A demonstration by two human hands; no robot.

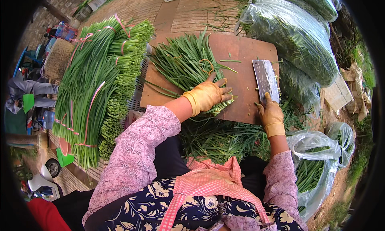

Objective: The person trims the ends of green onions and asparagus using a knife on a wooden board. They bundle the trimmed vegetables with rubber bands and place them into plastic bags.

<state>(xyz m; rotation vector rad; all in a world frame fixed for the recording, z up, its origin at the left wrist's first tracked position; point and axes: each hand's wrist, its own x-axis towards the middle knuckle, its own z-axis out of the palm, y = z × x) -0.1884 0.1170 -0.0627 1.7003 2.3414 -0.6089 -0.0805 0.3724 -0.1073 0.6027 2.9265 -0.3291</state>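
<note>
A loose heap of green garlic chives lies on a brown wooden board in front of me. My left hand, in a yellow rubber glove, presses down on the stalk ends at the heap's near side with its fingers spread. My right hand, gloved the same way, holds a broad metal cleaver by its near end. The blade rests on or just above the board's right side, with small cut bits around it. One loose stalk lies between the heap and the blade.
Chive bundles tied with pink ribbon are stacked high at the left, partly over a plastic crate. Full clear plastic bags stand at the right, with an opened bag nearer me. Loose chive leaves lie below the board.
</note>
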